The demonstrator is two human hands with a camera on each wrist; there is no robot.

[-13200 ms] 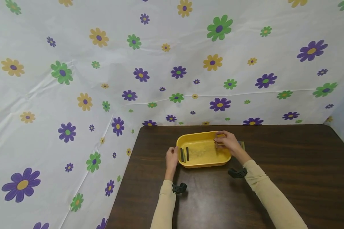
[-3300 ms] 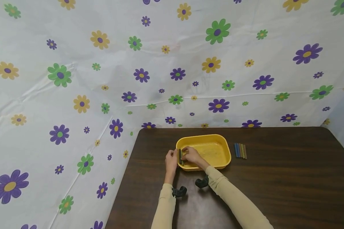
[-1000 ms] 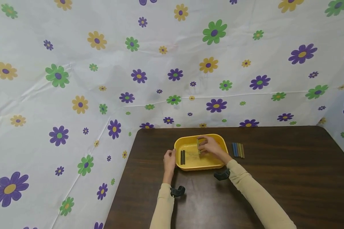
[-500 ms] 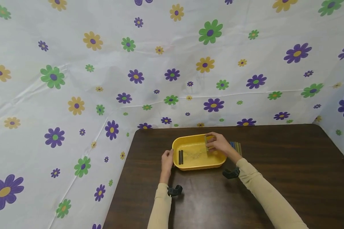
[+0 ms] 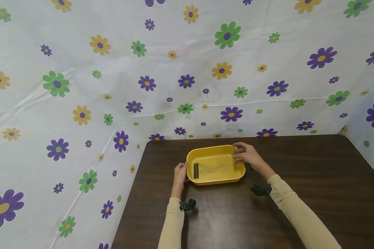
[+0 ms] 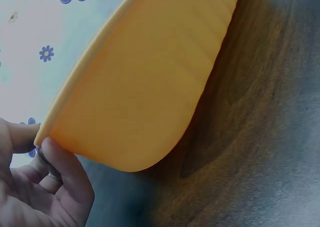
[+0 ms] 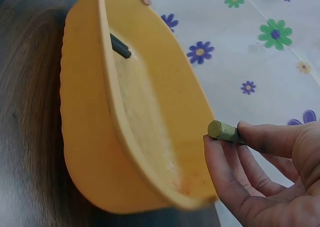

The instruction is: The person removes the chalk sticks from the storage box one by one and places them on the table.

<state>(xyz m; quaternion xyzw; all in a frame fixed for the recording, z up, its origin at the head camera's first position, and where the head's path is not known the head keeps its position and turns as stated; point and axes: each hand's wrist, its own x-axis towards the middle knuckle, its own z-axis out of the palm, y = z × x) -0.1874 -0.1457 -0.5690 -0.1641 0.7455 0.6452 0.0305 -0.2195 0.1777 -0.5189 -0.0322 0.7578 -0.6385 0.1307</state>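
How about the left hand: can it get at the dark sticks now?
Probably yes: nothing covers the dark sticks, and the left hand is close, though it would have to release the yellow tray and cross its rim.

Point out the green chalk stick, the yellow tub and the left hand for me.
Green chalk stick (image 7: 226,132): right wrist view, middle of its visible side.
Yellow tub (image 6: 137,87): left wrist view, outer wall.
Left hand (image 5: 179,174): head view, back of the hand.

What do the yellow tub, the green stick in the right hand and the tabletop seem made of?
Yellow tub: probably plastic; smooth, satin wall with thickened rim.
Green stick: perhaps chalk or pastel; matte, mottled surface.
Tabletop: wood or wood-look laminate, unclear which; dark grain, soft shine.
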